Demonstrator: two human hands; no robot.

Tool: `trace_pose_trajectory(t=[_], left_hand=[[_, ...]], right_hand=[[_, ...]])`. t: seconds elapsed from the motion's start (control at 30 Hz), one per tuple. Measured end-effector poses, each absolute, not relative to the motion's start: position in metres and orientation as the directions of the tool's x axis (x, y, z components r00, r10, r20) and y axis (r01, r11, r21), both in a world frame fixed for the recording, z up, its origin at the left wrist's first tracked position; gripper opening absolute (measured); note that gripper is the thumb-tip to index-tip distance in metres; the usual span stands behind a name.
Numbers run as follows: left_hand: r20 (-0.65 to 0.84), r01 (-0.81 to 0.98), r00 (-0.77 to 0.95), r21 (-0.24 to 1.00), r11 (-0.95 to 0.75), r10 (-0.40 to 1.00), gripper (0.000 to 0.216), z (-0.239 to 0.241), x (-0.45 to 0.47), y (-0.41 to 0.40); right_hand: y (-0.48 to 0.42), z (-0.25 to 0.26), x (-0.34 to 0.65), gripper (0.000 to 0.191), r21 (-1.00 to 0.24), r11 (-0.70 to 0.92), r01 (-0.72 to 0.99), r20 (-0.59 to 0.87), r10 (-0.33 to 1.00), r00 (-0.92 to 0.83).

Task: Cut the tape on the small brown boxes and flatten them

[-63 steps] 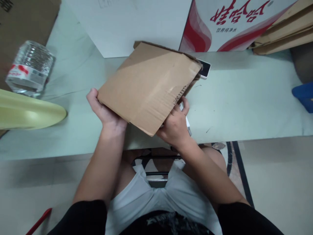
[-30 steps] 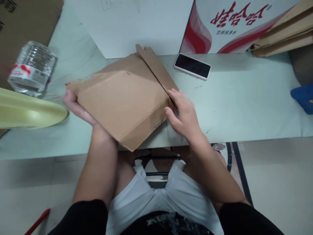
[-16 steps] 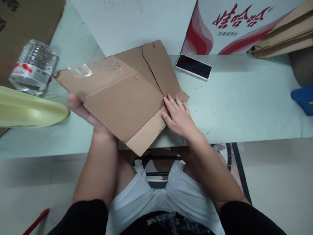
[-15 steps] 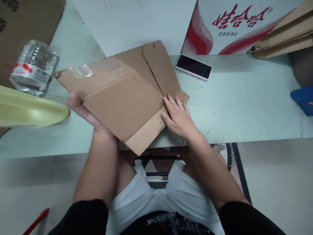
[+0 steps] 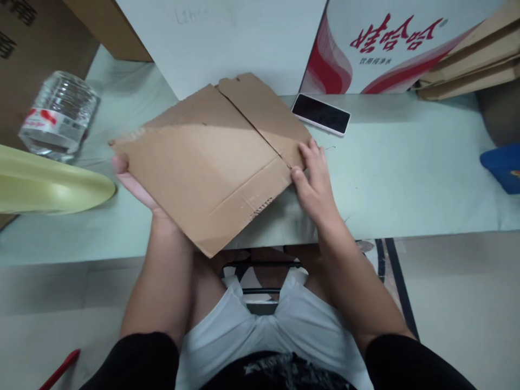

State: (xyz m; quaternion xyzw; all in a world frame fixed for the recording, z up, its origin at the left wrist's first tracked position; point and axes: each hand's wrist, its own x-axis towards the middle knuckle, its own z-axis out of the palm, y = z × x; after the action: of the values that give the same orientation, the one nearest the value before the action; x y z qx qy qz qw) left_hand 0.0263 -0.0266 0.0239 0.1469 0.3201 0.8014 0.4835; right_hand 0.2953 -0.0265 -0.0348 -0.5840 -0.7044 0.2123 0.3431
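Observation:
A flattened brown cardboard box [image 5: 207, 157] is tilted above the near side of the table. A slit and fold lines cross its face, and one short edge looks torn. My left hand [image 5: 136, 187] grips its left edge from below; most of those fingers are hidden under the cardboard. At the right corner, my right hand [image 5: 314, 187] pinches the box, thumb by the end of the slit and fingers over the edge.
A phone [image 5: 322, 114] lies right of the box, before a white carton [image 5: 377, 49] with red lettering. Left are a clear water bottle [image 5: 59, 116] and a yellow-green curved object [image 5: 52, 181]. A blue object [image 5: 504, 168] sits at the right on the pale table [image 5: 406, 179].
The cardboard has turned and changed its tilt, and its lower flap now lies nearly level with the main panel. My right hand has moved from lying flat on it to gripping its right corner.

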Motion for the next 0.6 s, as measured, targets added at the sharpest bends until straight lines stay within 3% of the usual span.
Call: trace_pose_trajectory(t=[0.1, 0.2, 0.3, 0.37, 0.47, 0.6], left_hand=[[-0.062, -0.681, -0.503, 0.643, -0.351, 0.862, 0.069, 0.028, 0.025, -0.025], [-0.037, -0.692, -0.479, 0.630, -0.351, 0.877, 0.066, 0.027, 0.021, -0.025], [-0.104, -0.698, -0.410, 0.675, -0.238, 0.906, 0.060, 0.026, 0.018, -0.024], [-0.235, -0.675, -0.401, 0.730, -0.112, 0.885, 0.050, 0.027, 0.017, -0.022], [-0.443, -0.631, -0.467, 0.773, 0.062, 0.765, 0.039, 0.030, 0.014, -0.017], [-0.466, -0.644, -0.436, 0.759, 0.095, 0.770, 0.037, 0.029, 0.002, -0.013]], right_hand=[[-0.014, -0.039, 0.313, 0.064, -0.872, 0.181, 0.455, 0.268, 0.954, 0.134], [-0.008, -0.033, 0.325, 0.063, -0.990, 0.067, 0.125, 0.099, 0.958, 0.270], [-0.014, -0.019, 0.328, 0.053, -0.985, -0.099, -0.140, -0.121, 0.980, 0.160], [-0.020, -0.008, 0.327, 0.045, -0.950, -0.199, -0.240, -0.220, 0.973, 0.064], [-0.028, 0.003, 0.327, 0.043, -0.902, -0.327, -0.280, -0.314, 0.945, -0.094], [-0.035, 0.011, 0.333, 0.045, -0.822, -0.528, -0.214, -0.438, 0.826, -0.355]])
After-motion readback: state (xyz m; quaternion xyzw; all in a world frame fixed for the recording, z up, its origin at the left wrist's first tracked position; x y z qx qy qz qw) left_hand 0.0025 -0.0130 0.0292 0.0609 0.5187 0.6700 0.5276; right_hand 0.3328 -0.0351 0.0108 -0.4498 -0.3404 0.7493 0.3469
